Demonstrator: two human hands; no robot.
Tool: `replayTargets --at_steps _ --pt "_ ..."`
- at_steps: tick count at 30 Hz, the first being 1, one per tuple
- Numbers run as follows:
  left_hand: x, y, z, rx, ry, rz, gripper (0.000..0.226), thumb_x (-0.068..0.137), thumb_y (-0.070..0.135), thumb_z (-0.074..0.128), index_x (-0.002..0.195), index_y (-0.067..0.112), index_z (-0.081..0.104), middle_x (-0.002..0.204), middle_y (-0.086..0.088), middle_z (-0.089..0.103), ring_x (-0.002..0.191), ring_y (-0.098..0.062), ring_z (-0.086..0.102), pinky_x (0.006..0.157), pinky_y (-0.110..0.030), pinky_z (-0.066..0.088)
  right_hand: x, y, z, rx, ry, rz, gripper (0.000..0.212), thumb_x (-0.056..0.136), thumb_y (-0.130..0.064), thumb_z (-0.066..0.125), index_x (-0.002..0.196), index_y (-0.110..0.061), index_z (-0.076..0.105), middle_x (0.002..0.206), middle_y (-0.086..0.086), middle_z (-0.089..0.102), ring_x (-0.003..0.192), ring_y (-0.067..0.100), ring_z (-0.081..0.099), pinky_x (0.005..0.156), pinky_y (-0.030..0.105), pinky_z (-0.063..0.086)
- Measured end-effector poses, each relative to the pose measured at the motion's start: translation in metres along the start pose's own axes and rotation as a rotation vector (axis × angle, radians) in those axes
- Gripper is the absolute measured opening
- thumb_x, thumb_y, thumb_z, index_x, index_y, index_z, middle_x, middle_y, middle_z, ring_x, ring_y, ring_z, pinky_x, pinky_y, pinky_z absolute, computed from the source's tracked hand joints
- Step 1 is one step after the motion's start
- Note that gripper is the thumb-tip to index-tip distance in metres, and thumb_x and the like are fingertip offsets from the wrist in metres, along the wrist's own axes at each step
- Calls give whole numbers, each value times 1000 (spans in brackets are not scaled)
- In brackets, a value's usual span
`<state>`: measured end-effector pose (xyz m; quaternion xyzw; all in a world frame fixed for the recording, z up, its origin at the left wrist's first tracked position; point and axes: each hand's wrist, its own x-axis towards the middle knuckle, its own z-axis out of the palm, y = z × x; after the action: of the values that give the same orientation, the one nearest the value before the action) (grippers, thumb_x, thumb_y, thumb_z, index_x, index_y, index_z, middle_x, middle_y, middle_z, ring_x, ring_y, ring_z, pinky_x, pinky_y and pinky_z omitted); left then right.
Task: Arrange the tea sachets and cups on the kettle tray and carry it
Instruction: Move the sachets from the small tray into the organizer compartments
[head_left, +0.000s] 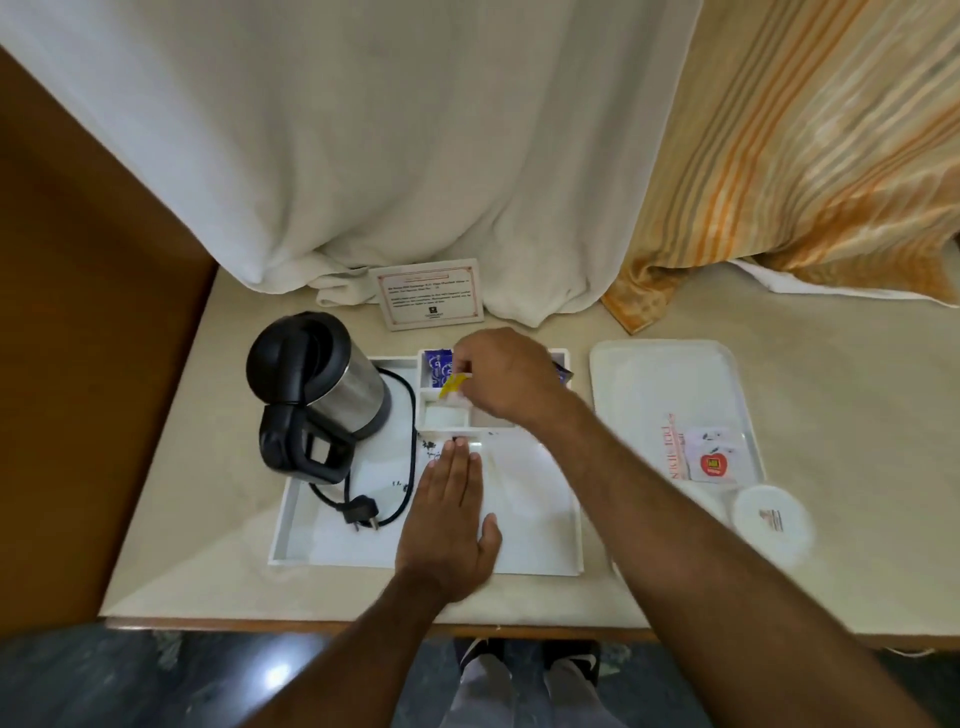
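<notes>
The right hand (506, 376) pinches a yellow sachet (453, 386) over the kettle tray's (291, 525) small compartments (toward twelve o'clock), its long axis running one to seven o'clock. The left hand (449, 525) lies flat, fingers together, pointing twelve.

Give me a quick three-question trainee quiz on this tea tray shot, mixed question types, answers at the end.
1. True or false: the kettle stands on the kettle tray.
2. Which hand pinches the yellow sachet? A. left B. right
3. How does the left hand rest?

Key:
1. True.
2. B, the right hand.
3. Flat, palm down, on the tray, holding nothing.
</notes>
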<state>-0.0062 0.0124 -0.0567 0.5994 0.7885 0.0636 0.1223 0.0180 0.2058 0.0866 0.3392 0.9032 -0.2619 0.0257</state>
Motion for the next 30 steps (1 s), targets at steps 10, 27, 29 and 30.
replayTargets --at_steps 10,27,29,30 --pt "1 -4 4 -18 -20 -28 81 94 48 35 156 7 1 165 -14 3 152 -22 -9 123 -44 11 13 -17 53 -217 -25 -93 24 75 0 65 97 -10 62 93 10 67 85 30 66 61 32 44" --pt "-1 -1 1 16 32 30 76 91 40 36 153 -2 18 163 -21 9 152 -29 2 122 -44 10 -50 88 -18 34 312 222 18 82 -22 61 99 -20 65 102 7 63 93 28 60 74 34 47" --pt "-1 -3 2 16 36 31 76 92 40 36 153 -2 18 163 -21 8 152 -29 1 122 -46 12 -68 135 -36 -123 167 342 35 79 -18 62 113 -24 61 115 7 60 107 29 56 84 36 47" --pt "-1 -2 3 19 34 29 76 92 41 35 153 -1 17 163 -20 8 152 -29 0 122 -47 13 -78 155 -42 -214 46 383 42 77 -16 63 118 -24 60 120 7 58 112 29 54 88 37 47"
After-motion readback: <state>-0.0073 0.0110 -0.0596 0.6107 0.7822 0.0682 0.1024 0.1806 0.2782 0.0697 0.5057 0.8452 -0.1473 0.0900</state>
